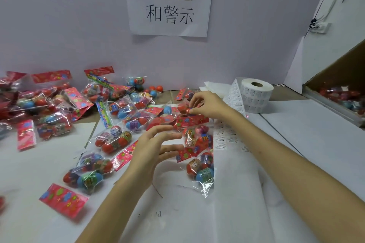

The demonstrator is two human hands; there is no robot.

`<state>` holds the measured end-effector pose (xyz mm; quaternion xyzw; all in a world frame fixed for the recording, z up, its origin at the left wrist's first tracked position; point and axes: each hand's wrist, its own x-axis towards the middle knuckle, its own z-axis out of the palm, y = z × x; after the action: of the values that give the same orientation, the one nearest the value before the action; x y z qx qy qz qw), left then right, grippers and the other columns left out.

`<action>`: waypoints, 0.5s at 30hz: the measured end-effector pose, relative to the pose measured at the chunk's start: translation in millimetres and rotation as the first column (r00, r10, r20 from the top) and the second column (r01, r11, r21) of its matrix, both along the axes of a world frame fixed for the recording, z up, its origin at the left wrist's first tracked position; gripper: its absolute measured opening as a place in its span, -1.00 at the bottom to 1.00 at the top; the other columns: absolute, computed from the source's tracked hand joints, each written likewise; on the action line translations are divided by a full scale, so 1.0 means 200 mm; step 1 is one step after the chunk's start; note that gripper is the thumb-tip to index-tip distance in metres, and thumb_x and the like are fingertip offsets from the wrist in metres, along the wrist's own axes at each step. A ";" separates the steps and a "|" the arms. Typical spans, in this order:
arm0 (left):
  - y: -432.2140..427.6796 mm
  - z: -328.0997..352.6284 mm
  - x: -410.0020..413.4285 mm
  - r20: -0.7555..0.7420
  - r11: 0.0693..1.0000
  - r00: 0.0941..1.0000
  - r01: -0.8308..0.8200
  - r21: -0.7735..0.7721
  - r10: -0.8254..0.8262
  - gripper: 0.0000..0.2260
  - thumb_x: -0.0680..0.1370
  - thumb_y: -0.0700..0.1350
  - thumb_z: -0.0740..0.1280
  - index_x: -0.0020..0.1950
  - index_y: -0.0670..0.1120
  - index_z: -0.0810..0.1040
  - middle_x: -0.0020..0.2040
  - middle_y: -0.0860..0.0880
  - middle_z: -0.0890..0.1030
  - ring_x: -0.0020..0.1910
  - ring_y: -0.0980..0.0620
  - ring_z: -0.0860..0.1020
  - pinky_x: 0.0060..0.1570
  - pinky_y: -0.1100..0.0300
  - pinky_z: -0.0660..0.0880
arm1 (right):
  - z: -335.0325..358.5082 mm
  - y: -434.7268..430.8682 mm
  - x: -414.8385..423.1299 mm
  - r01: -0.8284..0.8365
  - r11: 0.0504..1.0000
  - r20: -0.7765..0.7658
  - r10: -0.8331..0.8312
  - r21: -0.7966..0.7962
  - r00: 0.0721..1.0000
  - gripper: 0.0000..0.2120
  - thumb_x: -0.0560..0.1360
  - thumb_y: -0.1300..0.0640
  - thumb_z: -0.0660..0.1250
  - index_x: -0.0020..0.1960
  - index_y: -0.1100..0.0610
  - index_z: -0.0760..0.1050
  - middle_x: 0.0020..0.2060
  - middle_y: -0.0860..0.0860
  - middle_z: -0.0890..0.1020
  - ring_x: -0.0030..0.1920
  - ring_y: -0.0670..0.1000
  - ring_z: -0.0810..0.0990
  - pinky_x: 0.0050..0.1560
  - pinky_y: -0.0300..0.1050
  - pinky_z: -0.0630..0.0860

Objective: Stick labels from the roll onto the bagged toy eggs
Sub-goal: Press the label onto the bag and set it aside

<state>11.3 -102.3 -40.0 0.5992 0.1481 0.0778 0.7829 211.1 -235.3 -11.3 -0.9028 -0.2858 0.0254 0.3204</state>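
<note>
Several clear bags of red and blue toy eggs with pink card headers lie across the table. My right hand (207, 104) pinches one bag (183, 108) by an egg at the centre back. My left hand (158, 144) hovers with straight, spread fingers over the bags in front of it, touching the pink header of a bag (189, 121). The white label roll (254, 97) stands upright to the right of my right hand, and its strip of labels (225, 138) trails forward over the table beside two more bags (201, 169).
A heap of bagged eggs (39, 104) fills the left side. Loose eggs (156, 89) lie by the back wall under a paper sign (169, 4). A cardboard box (339, 92) holding more bags stands at the right edge. White paper sheets (296, 144) cover the table.
</note>
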 end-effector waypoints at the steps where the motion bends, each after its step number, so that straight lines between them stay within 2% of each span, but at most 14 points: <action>1: 0.00 0.00 0.00 0.004 1.000 1.000 -0.001 -0.002 0.001 -0.83 0.61 -0.20 0.39 0.20 -0.10 0.62 -0.01 -0.12 0.76 -0.11 -0.18 0.75 -0.18 0.13 0.67 | 0.02 -0.02 -0.02 0.016 0.997 0.009 -0.016 0.076 1.000 -0.88 0.48 0.18 0.53 0.00 0.13 0.67 -0.09 -0.04 0.67 -0.02 -0.06 0.63 0.07 -0.05 0.62; 2: 0.00 0.00 0.00 0.010 1.000 1.000 -0.002 -0.011 0.002 -0.83 0.65 -0.14 0.35 0.22 -0.12 0.61 -0.01 -0.12 0.76 -0.10 -0.18 0.75 -0.17 0.13 0.68 | 0.03 -0.04 -0.05 0.032 0.984 0.003 -0.033 0.174 0.999 -0.90 0.49 0.19 0.51 0.01 0.12 0.67 -0.09 -0.07 0.66 0.00 -0.07 0.63 0.03 -0.09 0.63; 4: 0.00 0.00 0.00 0.017 0.997 1.000 0.015 -0.076 -0.013 -0.69 0.69 0.06 0.25 0.25 -0.13 0.59 0.01 -0.13 0.76 -0.08 -0.18 0.75 -0.14 0.11 0.70 | 0.07 -0.08 -0.13 0.040 0.925 -0.043 -0.026 0.378 0.999 -0.91 0.52 0.21 0.48 0.02 0.09 0.66 -0.03 -0.03 0.68 0.06 0.00 0.66 -0.03 -0.13 0.65; 7: 0.01 0.01 0.00 0.016 0.964 0.996 0.092 -0.249 -0.091 -0.42 0.64 0.33 0.09 0.29 -0.12 0.57 0.09 -0.20 0.74 -0.04 -0.20 0.74 -0.14 0.04 0.71 | 0.12 -0.15 -0.29 -0.092 0.813 -0.054 0.149 0.575 0.987 -0.85 0.54 0.28 0.45 0.01 0.05 0.66 -0.01 -0.02 0.73 0.07 0.04 0.71 0.02 -0.12 0.66; 11: 0.03 0.00 0.00 0.031 0.939 0.991 0.132 -0.318 -0.128 -0.26 0.56 0.47 0.05 0.32 -0.11 0.58 0.15 -0.21 0.72 0.06 -0.24 0.72 -0.01 -0.07 0.68 | 0.07 -0.21 -0.48 -0.297 0.688 0.021 0.379 0.662 0.925 -0.80 0.51 0.42 0.41 0.06 0.21 0.65 0.12 -0.01 0.73 0.20 0.02 0.68 0.19 -0.14 0.60; 13: 0.04 0.00 0.00 0.034 0.949 0.991 0.136 -0.286 -0.132 -0.23 0.53 0.48 0.10 0.30 -0.14 0.60 0.13 -0.19 0.72 0.04 -0.21 0.72 0.03 -0.10 0.67 | 0.03 -0.21 -0.53 -0.328 0.686 0.029 0.409 0.649 0.912 -0.75 0.49 0.49 0.38 0.04 0.22 0.66 0.15 -0.01 0.72 0.27 0.00 0.64 0.23 -0.10 0.59; 15: 0.03 0.00 0.00 0.040 0.966 0.994 0.108 -0.233 -0.102 -0.26 0.49 0.46 0.23 0.24 -0.19 0.62 0.06 -0.17 0.73 0.01 -0.19 0.72 0.02 -0.10 0.67 | -0.02 -0.21 -0.55 -0.315 0.727 0.030 0.376 0.609 0.926 -0.63 0.47 0.57 0.32 -0.02 0.14 0.69 0.15 -0.09 0.72 0.30 -0.08 0.61 0.28 -0.09 0.57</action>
<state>11.6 -95.7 -40.4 0.5082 0.1135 0.0263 0.8533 100.7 -276.9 -15.9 -0.6813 -0.4263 0.0350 0.5941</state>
